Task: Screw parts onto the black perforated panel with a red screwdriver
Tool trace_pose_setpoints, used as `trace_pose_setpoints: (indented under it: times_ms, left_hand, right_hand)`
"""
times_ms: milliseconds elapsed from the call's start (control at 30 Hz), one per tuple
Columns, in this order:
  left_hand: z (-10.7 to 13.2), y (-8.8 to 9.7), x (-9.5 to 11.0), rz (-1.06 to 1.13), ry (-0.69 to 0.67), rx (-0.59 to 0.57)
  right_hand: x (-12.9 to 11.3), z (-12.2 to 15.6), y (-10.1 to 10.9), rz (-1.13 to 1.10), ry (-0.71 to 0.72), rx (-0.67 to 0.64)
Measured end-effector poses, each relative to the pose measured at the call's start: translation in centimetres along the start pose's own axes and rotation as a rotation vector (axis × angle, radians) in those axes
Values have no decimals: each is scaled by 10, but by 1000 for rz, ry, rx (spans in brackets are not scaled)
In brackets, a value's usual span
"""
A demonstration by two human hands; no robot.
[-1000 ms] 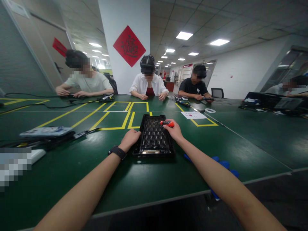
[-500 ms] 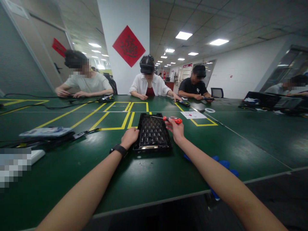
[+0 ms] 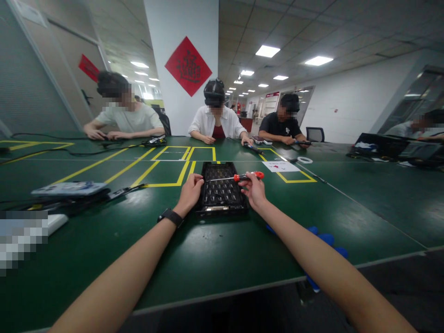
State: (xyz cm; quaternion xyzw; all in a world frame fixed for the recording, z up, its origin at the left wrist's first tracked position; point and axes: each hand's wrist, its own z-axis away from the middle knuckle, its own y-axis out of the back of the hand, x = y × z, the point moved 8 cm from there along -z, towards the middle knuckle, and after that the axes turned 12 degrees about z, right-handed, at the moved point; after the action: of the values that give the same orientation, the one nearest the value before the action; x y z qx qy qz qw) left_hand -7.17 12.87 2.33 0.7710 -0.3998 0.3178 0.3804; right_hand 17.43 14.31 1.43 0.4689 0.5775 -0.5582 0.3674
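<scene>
A black ribbed plastic tray [image 3: 222,192] lies on the green table [image 3: 215,259] in front of me. My left hand [image 3: 190,190], with a black watch on its wrist, is closed on the tray's left edge, fingers curled over the rim. My right hand [image 3: 255,189] hovers at the tray's right side and pinches a red-handled screwdriver [image 3: 243,176]. The screwdriver lies almost level above the tray, its thin shaft pointing left toward my left hand.
Three people sit across the table with their hands on it, and another sits far right. Yellow tape outlines [image 3: 163,166] mark the tabletop. A flat device with cables [image 3: 69,189] lies left, a white paper [image 3: 280,166] and tape roll [image 3: 305,160] right, something blue [image 3: 326,240] under my right forearm.
My right hand lifted the screwdriver off the tray and turned it level, shaft pointing left. My left hand slid up along the tray's left edge toward its far corner.
</scene>
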Motion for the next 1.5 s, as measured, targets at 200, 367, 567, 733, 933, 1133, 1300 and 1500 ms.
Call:
trace_pose_setpoints:
  times_ms: [200,367,567,733,933,1133,1300,1500]
  left_hand:
    - [5,-11,13,158,13,-101]
    - [4,0,10,244,48,-3]
    - [8,-14,22,152,13,-165]
    - [20,-30,40,155,-15,-284]
    - [26,-38,43,115,-6,-368]
    - [26,-45,38,113,-1,-431]
    - [26,-46,35,87,-8,-445]
    - [25,-46,32,90,-13,-437]
  right_hand:
    - [-1,2,0,-5,1,8]
    - [-6,0,5,-79,32,80]
    - [-6,-4,15,-286,-12,138]
    - [-7,-3,4,-324,-80,-49]
    - [-5,1,-18,-327,-82,-161]
    - [-12,7,-21,-151,129,-139]
    - [-20,14,-22,16,257,-113]
    - [-31,26,-28,132,412,-117]
